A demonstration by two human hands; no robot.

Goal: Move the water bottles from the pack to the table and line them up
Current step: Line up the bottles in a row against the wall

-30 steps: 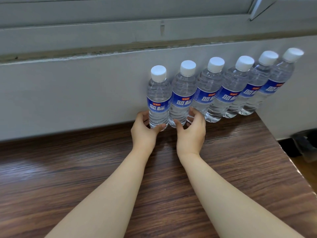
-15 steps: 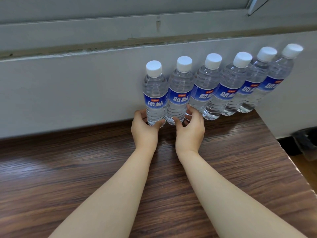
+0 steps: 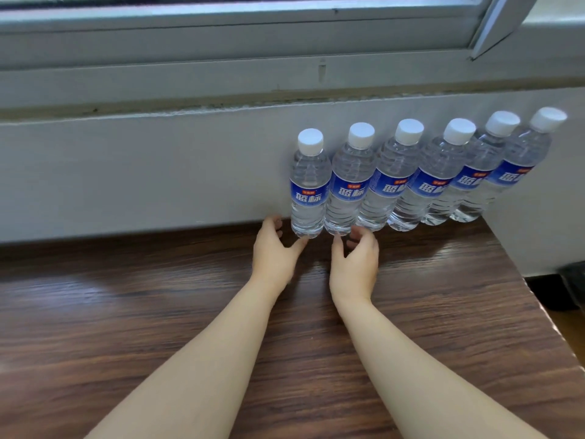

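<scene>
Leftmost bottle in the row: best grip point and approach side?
Take the leftmost bottle around its body at the blue label band, coming from the front or its open left side. It stands upright against the wall, and the second bottle crowds its right side, so only those faces look free.

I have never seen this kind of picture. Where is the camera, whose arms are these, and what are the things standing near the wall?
The camera sits on a person's head and looks forward and down, so the two bare arms are that person's own. There is no machine here. Six water bottles with white caps and blue labels stand in a row on a dark wooden table, against a grey wall under a window. The left hand is open at the base of the leftmost bottle; its thumb appears to touch it. The right hand is open at the base of the second bottle. Neither hand holds a bottle. No pack is visible.
</scene>
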